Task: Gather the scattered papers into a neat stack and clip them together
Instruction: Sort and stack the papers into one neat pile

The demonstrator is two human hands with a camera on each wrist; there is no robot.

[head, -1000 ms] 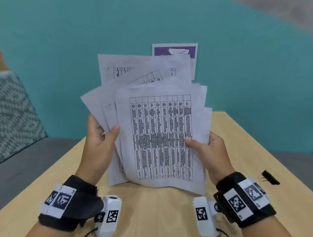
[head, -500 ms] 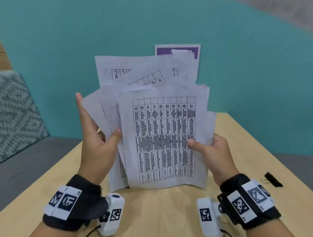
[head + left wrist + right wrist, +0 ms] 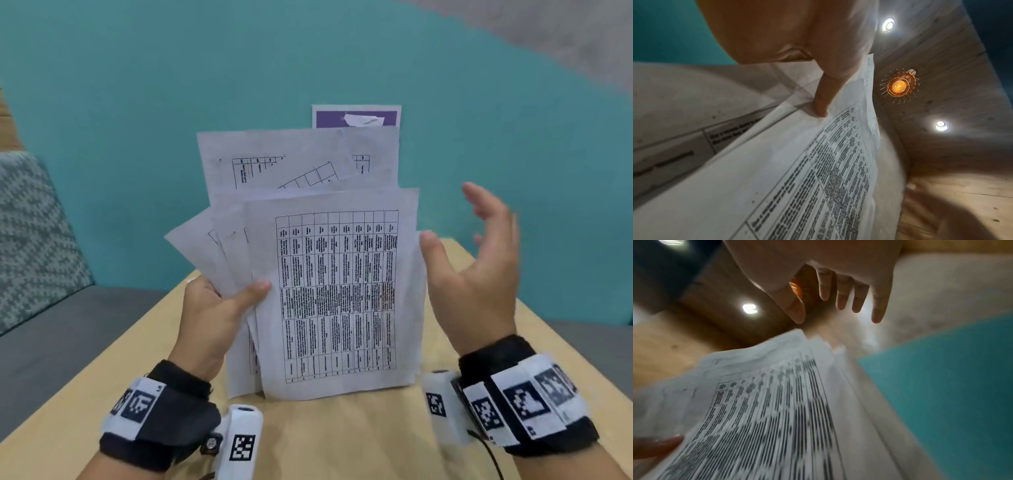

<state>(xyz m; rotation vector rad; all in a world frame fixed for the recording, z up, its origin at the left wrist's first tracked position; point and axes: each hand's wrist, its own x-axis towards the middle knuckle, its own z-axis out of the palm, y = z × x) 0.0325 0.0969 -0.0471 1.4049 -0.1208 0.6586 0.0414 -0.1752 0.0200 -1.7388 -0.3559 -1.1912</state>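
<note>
Your left hand point(image 3: 212, 318) grips the papers point(image 3: 337, 294) at their left edge, thumb across the front sheet, standing them uneven and fanned on the table point(image 3: 342, 442). Your right hand point(image 3: 479, 274) hovers just beside their right edge, fingers spread, holding nothing.
</note>
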